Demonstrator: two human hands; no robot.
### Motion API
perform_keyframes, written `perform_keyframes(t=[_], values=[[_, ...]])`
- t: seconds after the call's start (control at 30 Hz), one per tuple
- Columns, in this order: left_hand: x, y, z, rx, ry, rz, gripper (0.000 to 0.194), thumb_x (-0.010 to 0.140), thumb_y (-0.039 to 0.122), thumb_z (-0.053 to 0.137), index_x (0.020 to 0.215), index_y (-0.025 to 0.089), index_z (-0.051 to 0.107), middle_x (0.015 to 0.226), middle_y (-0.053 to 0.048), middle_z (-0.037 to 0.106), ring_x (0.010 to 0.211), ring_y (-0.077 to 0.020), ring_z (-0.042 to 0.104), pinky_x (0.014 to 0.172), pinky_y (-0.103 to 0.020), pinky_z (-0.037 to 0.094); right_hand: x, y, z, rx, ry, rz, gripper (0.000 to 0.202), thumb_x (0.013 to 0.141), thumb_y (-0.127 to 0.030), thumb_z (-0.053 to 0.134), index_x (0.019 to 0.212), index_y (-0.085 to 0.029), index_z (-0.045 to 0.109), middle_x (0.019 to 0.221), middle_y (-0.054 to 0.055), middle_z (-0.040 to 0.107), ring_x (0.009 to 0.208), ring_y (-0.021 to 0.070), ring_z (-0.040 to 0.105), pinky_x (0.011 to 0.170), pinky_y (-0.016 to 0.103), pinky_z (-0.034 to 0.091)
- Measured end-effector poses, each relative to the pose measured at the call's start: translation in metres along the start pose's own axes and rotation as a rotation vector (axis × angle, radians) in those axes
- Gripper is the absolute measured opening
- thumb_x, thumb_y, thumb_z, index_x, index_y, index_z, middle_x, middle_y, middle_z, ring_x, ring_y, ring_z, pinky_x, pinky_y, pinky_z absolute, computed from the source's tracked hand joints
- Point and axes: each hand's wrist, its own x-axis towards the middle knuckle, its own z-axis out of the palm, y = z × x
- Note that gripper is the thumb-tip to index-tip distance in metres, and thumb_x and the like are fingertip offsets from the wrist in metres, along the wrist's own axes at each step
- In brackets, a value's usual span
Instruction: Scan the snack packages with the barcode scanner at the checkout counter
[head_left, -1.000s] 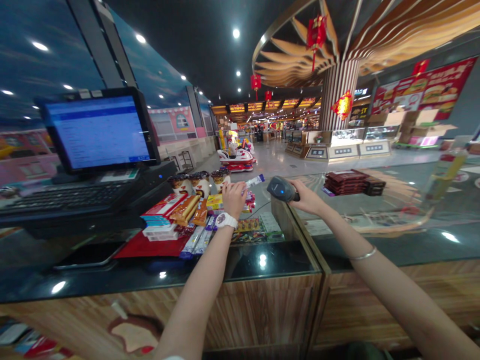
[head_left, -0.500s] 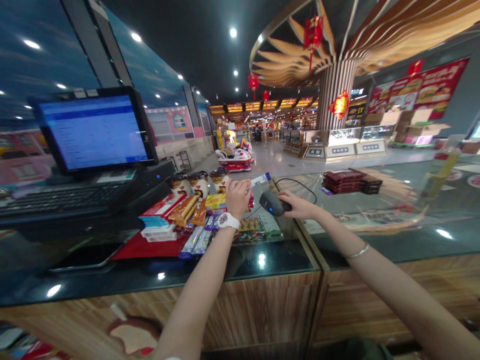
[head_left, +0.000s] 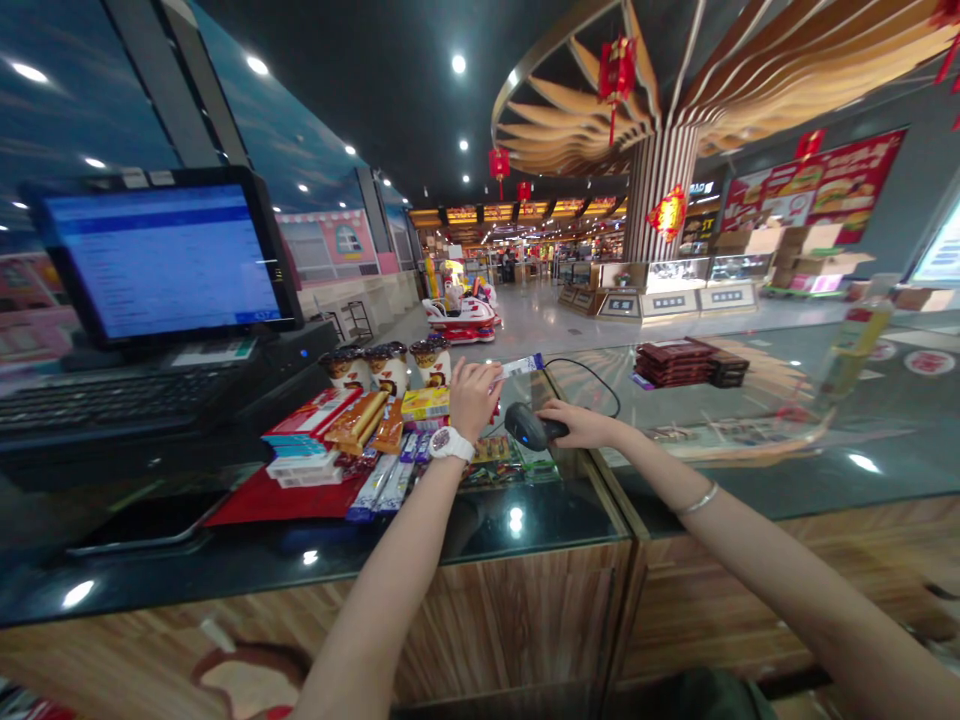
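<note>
Barcode scanner (head_left: 527,427) near a thin white-and-purple packet (head_left: 521,367)

Closest is the dark, shiny counter (head_left: 480,530). Over it, the right hand (head_left: 581,425) is wrapped around the scanner's handle. The left hand (head_left: 472,395) holds one end of the packet, and the other end sticks out to the right. The packet is just past the scanner, and they do not touch.

This looks like the scanning step. The next move calls for the scanner's front to face the packet's code, with no fingers over it. I cannot tell where the code is.

Beside the left hand are purple-and-white packets (head_left: 386,485), orange snack packs (head_left: 364,425) and a yellow box (head_left: 425,403). Three cups (head_left: 386,370) stand behind them. Farther off, a ride-on car (head_left: 461,315) sits on the floor.
</note>
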Motion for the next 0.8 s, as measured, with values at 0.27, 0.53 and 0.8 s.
perform_keyframes(t=[0.27,0.53,0.8], values=[[-0.001,0.001,0.002,0.003,-0.005,0.046,0.016,0.092,0.023,0.058,0.103,0.025,0.069,0.114,-0.001,0.074,0.102,-0.0216,0.064,0.116,-0.049,0.032,0.0,-0.003,-0.001,0.015,-0.006,0.016,0.061,0.071,-0.016,0.069,0.131,-0.016,0.059,0.121,0.012,0.059,0.112,0.0266,0.059,0.1,0.04,0.046],[-0.001,0.006,0.0,0.001,-0.043,0.059,0.017,0.092,0.022,0.057,0.104,0.024,0.069,0.113,-0.001,0.074,0.103,-0.0205,0.063,0.115,-0.048,0.034,0.0,-0.003,-0.01,-0.049,0.157,-0.068,0.056,0.075,-0.014,0.056,0.131,-0.016,0.057,0.122,0.013,0.063,0.113,0.0266,0.059,0.1,0.046,0.047],[0.0,0.017,0.0,-0.048,-0.045,0.123,0.017,0.094,0.023,0.056,0.106,0.024,0.068,0.112,-0.001,0.074,0.103,-0.0194,0.063,0.115,-0.047,0.034,-0.002,-0.022,-0.021,-0.402,0.639,-0.103,0.041,0.088,-0.022,0.054,0.129,-0.023,0.059,0.137,0.011,0.057,0.128,0.0264,0.05,0.109,0.049,0.04]])
